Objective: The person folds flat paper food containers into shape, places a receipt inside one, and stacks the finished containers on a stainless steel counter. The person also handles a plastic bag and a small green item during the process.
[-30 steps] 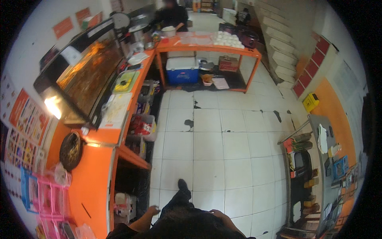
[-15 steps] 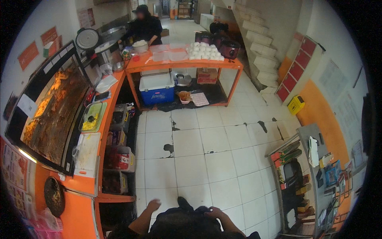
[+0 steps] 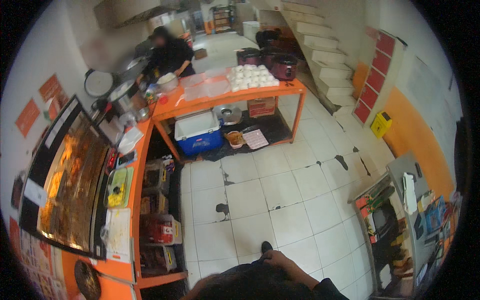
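Bundles (image 3: 252,78) crowded together, twelve o'clock, likely saving space; right hand (image 3: 275,259) near six, fingers curled, hold unclear; left hand (image 3: 204,284) blurred, fingers: can't tell.

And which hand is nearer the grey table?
Right. The right hand is left of the grey table, apart from it; the left hand, blurred at the lower edge, is farther left.

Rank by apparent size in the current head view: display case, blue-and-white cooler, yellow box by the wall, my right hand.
Largest to smallest:
1. Display case
2. Blue-and-white cooler
3. Yellow box and right hand: too close to rank; the hand is much nearer the camera.
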A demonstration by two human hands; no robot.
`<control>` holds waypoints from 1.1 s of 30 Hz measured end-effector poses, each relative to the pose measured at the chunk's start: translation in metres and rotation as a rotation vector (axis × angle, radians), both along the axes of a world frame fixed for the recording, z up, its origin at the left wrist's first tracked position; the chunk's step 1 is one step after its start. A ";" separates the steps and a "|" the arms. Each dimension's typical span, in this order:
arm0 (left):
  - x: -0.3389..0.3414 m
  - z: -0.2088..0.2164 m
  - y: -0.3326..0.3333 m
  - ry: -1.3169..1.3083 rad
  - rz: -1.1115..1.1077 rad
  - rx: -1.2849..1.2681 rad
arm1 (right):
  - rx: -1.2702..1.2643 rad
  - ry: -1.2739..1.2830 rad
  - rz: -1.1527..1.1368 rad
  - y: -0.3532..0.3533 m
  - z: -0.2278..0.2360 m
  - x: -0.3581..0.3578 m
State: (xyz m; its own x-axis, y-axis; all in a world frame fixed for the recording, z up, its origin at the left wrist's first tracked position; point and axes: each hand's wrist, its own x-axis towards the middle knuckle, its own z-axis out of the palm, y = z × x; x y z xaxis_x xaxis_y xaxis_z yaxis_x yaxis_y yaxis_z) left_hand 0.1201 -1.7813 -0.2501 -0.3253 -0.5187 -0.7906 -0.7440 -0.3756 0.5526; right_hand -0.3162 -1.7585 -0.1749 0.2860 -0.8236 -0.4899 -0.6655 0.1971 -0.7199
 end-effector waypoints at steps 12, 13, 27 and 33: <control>-0.081 0.003 -0.188 -0.138 -0.361 -0.137 | 0.583 -0.620 -1.429 0.130 -0.017 -0.084; -0.094 0.003 -0.206 -0.239 -0.544 -0.280 | 0.663 -0.632 -1.471 0.159 -0.028 -0.068; -0.428 0.053 -0.271 0.002 -0.677 -0.228 | 0.191 -0.776 -2.276 0.159 -0.016 -0.138; -0.457 0.026 -0.279 -0.130 -0.673 -0.062 | -0.141 -0.469 -1.984 0.109 0.030 -0.292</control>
